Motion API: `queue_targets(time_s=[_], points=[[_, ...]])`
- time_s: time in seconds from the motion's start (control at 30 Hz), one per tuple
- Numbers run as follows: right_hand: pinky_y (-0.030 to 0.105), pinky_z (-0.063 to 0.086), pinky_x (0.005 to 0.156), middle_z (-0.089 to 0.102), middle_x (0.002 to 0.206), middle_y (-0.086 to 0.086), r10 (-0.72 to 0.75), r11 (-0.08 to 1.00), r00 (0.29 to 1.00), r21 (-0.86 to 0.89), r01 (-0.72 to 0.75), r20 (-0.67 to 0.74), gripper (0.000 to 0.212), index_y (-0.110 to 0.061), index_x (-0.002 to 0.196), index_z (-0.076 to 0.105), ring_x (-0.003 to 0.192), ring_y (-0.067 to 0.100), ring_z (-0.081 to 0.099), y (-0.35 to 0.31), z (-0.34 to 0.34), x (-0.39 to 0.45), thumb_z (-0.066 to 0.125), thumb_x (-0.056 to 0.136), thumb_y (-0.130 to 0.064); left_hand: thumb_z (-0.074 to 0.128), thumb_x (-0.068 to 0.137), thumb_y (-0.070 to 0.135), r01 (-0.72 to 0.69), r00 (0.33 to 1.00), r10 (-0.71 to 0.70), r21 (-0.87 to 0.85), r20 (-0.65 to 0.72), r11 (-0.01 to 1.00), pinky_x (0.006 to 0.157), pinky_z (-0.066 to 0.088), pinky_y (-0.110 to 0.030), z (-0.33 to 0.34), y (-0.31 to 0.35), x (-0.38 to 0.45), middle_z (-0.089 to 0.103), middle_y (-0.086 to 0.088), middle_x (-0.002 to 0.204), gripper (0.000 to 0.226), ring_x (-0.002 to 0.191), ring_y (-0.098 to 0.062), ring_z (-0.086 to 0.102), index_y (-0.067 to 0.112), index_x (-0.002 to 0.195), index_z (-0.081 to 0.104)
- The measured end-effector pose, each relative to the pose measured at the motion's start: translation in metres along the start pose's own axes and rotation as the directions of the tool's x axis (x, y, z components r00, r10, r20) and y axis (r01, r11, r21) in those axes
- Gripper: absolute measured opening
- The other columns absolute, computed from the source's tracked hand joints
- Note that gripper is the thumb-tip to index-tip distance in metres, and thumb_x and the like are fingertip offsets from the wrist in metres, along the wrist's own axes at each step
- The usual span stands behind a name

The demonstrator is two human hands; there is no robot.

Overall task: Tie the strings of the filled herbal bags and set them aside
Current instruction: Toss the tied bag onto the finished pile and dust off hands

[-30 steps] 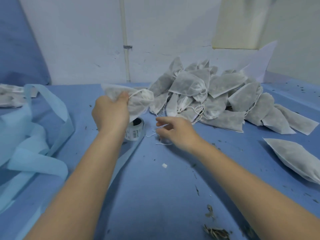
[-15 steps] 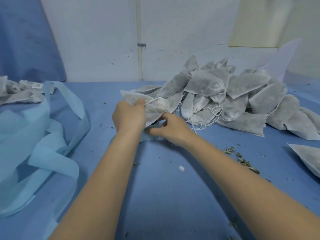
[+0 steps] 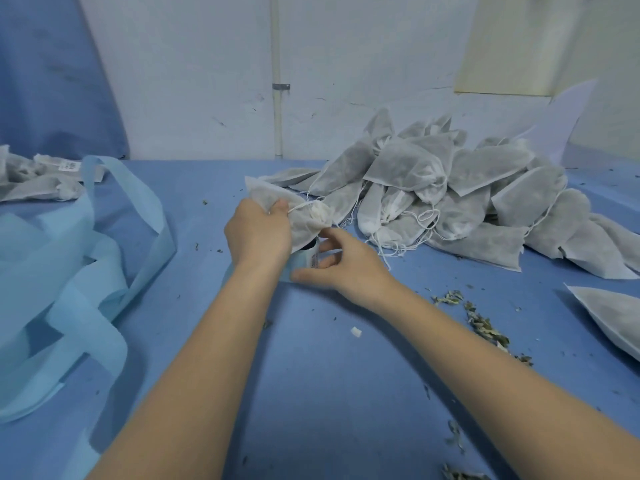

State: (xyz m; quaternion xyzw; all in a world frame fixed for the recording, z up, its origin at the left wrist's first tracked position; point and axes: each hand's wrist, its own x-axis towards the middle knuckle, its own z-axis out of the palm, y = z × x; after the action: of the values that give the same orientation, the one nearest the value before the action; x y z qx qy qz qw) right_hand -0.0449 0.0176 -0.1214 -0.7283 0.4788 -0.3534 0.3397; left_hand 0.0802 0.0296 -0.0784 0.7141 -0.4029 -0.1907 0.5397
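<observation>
My left hand (image 3: pixel 259 235) grips a filled white herbal bag (image 3: pixel 304 221) a little above the blue table, its gathered neck and white string (image 3: pixel 302 206) pointing right. Just below the bag, my right hand (image 3: pixel 341 263) has its thumb and fingers curled round a small labelled roll (image 3: pixel 313 258), which the bag partly hides. A large pile of filled bags (image 3: pixel 450 188) with loose strings lies right behind my hands.
Light blue fabric strips (image 3: pixel 69 271) loop over the table's left side. More bags (image 3: pixel 34 183) lie at the far left and one bag (image 3: pixel 609 306) at the right edge. Loose dried herbs (image 3: pixel 485 325) are scattered on the right. A wall stands behind.
My right hand dropped from the string to under the bag's neck and now holds the roll. My left hand kept hold of the bag.
</observation>
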Motion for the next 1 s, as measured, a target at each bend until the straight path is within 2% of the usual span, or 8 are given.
queue_targets(time_s=[0.1, 0.17, 0.23, 0.37, 0.5, 0.6, 0.77, 1.0], points=[[0.012, 0.043, 0.072, 0.068, 0.094, -0.012, -0.008, 0.998, 1.000, 0.059, 0.008, 0.004, 0.041, -0.015, 0.120, 0.063, 0.070, -0.005, 0.060, 0.006, -0.006, -0.005, 0.073, 0.080, -0.011, 0.053, 0.094, 0.032, -0.006, 1.000, 0.006, 0.001, 0.004, 1.000, 0.076, 0.036, -0.030, 0.001, 0.000, 0.001, 0.060, -0.016, 0.117, 0.036, 0.109, -0.033, 0.053, 0.002, 0.114, 0.055], [0.010, 0.042, 0.070, 0.071, 0.091, -0.009, -0.035, 0.997, 0.999, 0.072, 0.038, -0.038, 0.030, -0.018, 0.109, 0.070, 0.065, -0.007, 0.059, 0.006, -0.005, -0.007, 0.073, 0.080, -0.011, 0.053, 0.094, 0.032, -0.016, 1.000, 0.016, 0.010, 0.005, 1.000, 0.077, 0.037, -0.030, 0.001, 0.000, 0.000, 0.060, -0.016, 0.118, 0.036, 0.110, -0.033, 0.053, 0.001, 0.114, 0.055], [0.005, 0.042, 0.068, 0.069, 0.078, -0.015, -0.038, 0.994, 0.993, 0.094, 0.048, -0.112, 0.021, -0.023, 0.095, 0.073, 0.063, -0.011, 0.059, 0.006, -0.003, -0.006, 0.077, 0.077, -0.012, 0.053, 0.095, 0.032, -0.022, 1.000, 0.022, 0.019, 0.006, 1.000, 0.080, 0.039, -0.032, 0.001, 0.000, 0.000, 0.060, -0.017, 0.118, 0.037, 0.110, -0.033, 0.053, 0.001, 0.114, 0.055], [0.003, 0.043, 0.064, 0.067, 0.068, -0.021, -0.020, 0.991, 0.981, 0.124, 0.044, -0.194, 0.017, -0.022, 0.085, 0.076, 0.061, -0.011, 0.060, 0.008, -0.001, -0.004, 0.081, 0.072, -0.012, 0.051, 0.095, 0.032, -0.027, 1.000, 0.026, 0.018, 0.011, 0.999, 0.078, 0.037, -0.030, 0.002, -0.001, -0.001, 0.060, -0.017, 0.118, 0.036, 0.110, -0.032, 0.053, 0.000, 0.113, 0.054], [0.008, 0.045, 0.062, 0.065, 0.059, -0.024, -0.021, 0.994, 0.969, 0.098, 0.046, -0.245, 0.021, -0.031, 0.069, 0.071, 0.059, -0.010, 0.059, 0.009, 0.000, -0.005, 0.084, 0.069, -0.015, 0.051, 0.096, 0.032, -0.034, 0.999, 0.034, 0.014, 0.002, 0.999, 0.074, 0.033, -0.028, 0.003, -0.001, -0.004, 0.059, -0.017, 0.116, 0.035, 0.109, -0.032, 0.052, 0.000, 0.110, 0.054], [0.007, 0.043, 0.060, 0.067, 0.064, -0.017, -0.004, 0.995, 0.962, 0.094, 0.031, -0.273, 0.016, -0.024, 0.069, 0.071, 0.058, -0.008, 0.058, 0.008, 0.001, -0.006, 0.086, 0.066, -0.018, 0.051, 0.096, 0.032, -0.039, 0.999, 0.039, 0.024, -0.001, 0.999, 0.073, 0.031, -0.028, 0.004, -0.002, -0.004, 0.059, -0.017, 0.116, 0.035, 0.109, -0.032, 0.052, 0.000, 0.110, 0.054], [0.007, 0.041, 0.058, 0.066, 0.062, -0.014, 0.001, 0.997, 0.956, 0.075, 0.022, -0.293, 0.020, -0.025, 0.064, 0.067, 0.056, -0.004, 0.057, 0.007, 0.002, -0.009, 0.086, 0.067, -0.022, 0.051, 0.096, 0.032, -0.042, 0.999, 0.042, 0.031, -0.006, 0.999, 0.073, 0.031, -0.027, 0.004, -0.002, -0.005, 0.059, -0.017, 0.117, 0.036, 0.110, -0.032, 0.052, 0.000, 0.111, 0.054], [0.003, 0.038, 0.064, 0.060, 0.063, -0.016, -0.049, 0.992, 0.966, -0.122, 0.018, -0.253, 0.015, -0.020, 0.071, 0.065, 0.061, -0.008, 0.055, -0.003, 0.010, -0.020, 0.077, 0.079, -0.025, 0.051, 0.096, 0.032, -0.042, 0.999, 0.043, 0.034, -0.008, 0.999, 0.076, 0.034, -0.030, 0.005, -0.002, -0.006, 0.059, -0.018, 0.117, 0.036, 0.110, -0.033, 0.051, -0.001, 0.110, 0.053]])
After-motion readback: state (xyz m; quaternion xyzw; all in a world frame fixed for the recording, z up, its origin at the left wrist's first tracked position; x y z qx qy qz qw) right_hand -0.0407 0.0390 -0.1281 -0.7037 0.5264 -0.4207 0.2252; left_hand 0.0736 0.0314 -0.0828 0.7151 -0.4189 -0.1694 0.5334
